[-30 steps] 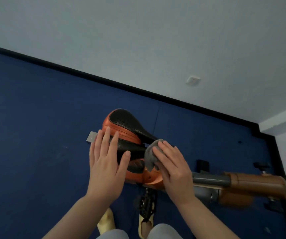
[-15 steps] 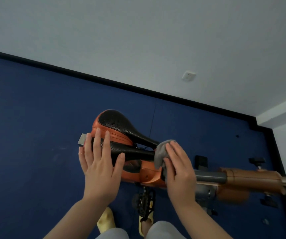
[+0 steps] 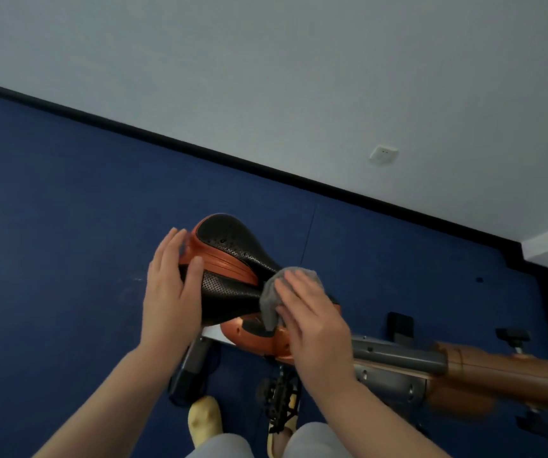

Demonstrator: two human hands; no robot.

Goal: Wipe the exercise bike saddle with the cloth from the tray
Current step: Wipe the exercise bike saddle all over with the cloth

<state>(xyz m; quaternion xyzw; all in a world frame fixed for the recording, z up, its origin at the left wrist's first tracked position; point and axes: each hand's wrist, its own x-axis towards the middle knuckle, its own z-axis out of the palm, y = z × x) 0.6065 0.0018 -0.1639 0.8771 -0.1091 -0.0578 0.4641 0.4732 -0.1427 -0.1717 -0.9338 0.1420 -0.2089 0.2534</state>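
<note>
1. Two broad surfaces are filling most of the view: a pale grey wall point(image 3: 299, 77) is running across the top, and a dark blue floor point(image 3: 51, 242) is spreading below it, with a black skirting strip point(image 3: 200, 148) dividing them.
2. An exercise bike frame point(image 3: 398, 358) is stretching from the middle out to the right edge, showing a grey tube and a brown casing that is blurring toward the edge.
3. A black and orange saddle point(image 3: 229, 259) is sitting at the centre on the frame's near end, its perforated top facing the camera and its narrow nose pointing right.
4. The right hand point(image 3: 315, 319) is lying flat with fingers extended, pressing a cloth against the saddle's nose, not clenching it.
5. The left hand point(image 3: 170, 292) is lying open against the saddle's wide rear end, with the thumb point(image 3: 195, 272) resting on the black cover and the fingers wrapping round the back edge.
6. The grey cloth point(image 3: 271, 295) is bunching under the right fingers, touching the saddle where the black cover is meeting the orange base.
7. A black pedal point(image 3: 279, 395) is hanging below the frame, between two yellow slippers point(image 3: 205, 421) on the floor.
8. A white wall socket point(image 3: 383, 154) is sitting on the wall, well apart from the bike.
</note>
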